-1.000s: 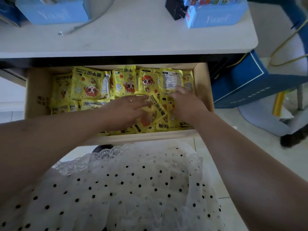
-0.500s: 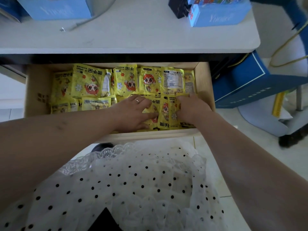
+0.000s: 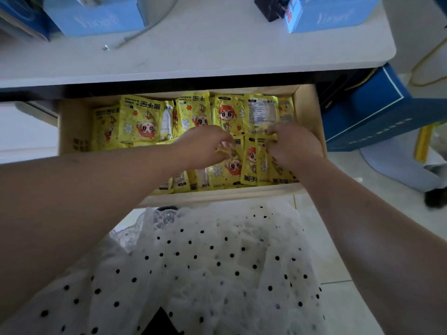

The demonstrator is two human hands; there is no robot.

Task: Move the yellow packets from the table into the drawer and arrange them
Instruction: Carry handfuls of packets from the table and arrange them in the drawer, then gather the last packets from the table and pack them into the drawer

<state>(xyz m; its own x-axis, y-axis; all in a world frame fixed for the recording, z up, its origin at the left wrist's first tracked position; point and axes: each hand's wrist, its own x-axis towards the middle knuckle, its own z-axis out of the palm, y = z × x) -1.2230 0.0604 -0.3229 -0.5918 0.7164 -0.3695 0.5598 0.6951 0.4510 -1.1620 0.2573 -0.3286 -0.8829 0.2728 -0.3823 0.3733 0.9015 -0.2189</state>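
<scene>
Arranging packets in drawer

Arranging step is judged in hand. Packets point(image 3: 150, 119) are seen filling the drawer point(image 3: 70, 131), under and beyond both hands. Left hand point(image 3: 205, 143) is curled on a packet edge; right hand point(image 3: 295, 146) pinches another just beside it. No packets are seen on the table point(image 3: 217, 52). Next: front row should be squared, overlaps flattened.

Light blue box point(image 3: 94, 19) at far left of white tabletop, second light blue box point(image 3: 331, 14) at far right, small black object point(image 3: 269, 8) just beside it. Thin grey cable point(image 3: 142, 32) on tabletop. Dark blue box point(image 3: 377, 112) on floor, right. White dotted garment point(image 3: 205, 274) at bottom.
</scene>
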